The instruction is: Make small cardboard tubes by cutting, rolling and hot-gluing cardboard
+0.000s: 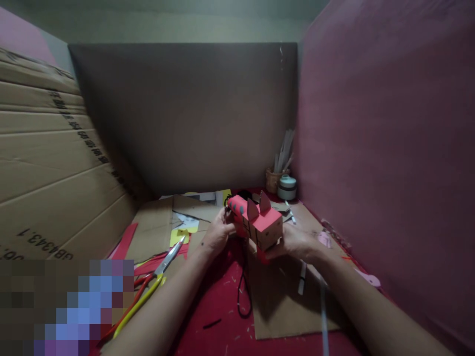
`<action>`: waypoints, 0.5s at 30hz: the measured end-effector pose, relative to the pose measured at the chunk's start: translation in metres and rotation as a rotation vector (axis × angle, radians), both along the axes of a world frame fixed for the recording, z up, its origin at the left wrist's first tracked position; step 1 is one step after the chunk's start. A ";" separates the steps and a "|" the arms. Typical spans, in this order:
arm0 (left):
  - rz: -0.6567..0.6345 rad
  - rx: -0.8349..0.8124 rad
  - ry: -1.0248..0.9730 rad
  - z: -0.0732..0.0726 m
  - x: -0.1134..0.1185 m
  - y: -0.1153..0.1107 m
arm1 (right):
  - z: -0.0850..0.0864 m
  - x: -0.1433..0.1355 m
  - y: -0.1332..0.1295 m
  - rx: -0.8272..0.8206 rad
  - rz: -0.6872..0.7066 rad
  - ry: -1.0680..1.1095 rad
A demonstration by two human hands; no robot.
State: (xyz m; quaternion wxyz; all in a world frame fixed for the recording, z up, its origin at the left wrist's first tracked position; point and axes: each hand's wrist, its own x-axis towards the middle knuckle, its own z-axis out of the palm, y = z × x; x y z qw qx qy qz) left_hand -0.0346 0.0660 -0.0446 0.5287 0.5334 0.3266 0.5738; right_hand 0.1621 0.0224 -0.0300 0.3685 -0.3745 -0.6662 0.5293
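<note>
The left hand (218, 232) has its grip closed on the left side of a boxy red figure (269, 222) with two pointed ears; the right hand (295, 240) grips its near right end. The figure is held over the middle of the red surface (211, 321), by the far edge of a cardboard sheet (284, 316). Scissors (159, 272) lie left of the left forearm. Far right, a teal container (287, 190) stands just beside a woven basket (272, 182).
</note>
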 end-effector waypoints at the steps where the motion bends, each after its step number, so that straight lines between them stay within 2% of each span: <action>1: 0.020 -0.005 0.007 0.001 -0.001 0.001 | -0.002 -0.001 0.000 0.003 -0.008 -0.007; 3: 0.092 -0.035 0.033 0.000 -0.009 0.005 | -0.004 -0.002 0.002 0.009 -0.039 -0.013; 7: 0.340 -0.145 0.108 -0.007 -0.035 0.012 | -0.001 -0.004 0.002 0.062 -0.150 -0.010; 9: 0.406 -0.186 0.152 -0.010 -0.045 0.010 | 0.000 -0.007 0.001 0.087 -0.203 0.002; 11: 0.390 -0.201 0.198 -0.010 -0.047 0.003 | -0.002 -0.009 0.002 0.118 -0.257 0.003; 15: 0.191 -0.192 0.302 -0.004 -0.027 -0.019 | -0.015 -0.014 0.008 0.165 -0.291 -0.016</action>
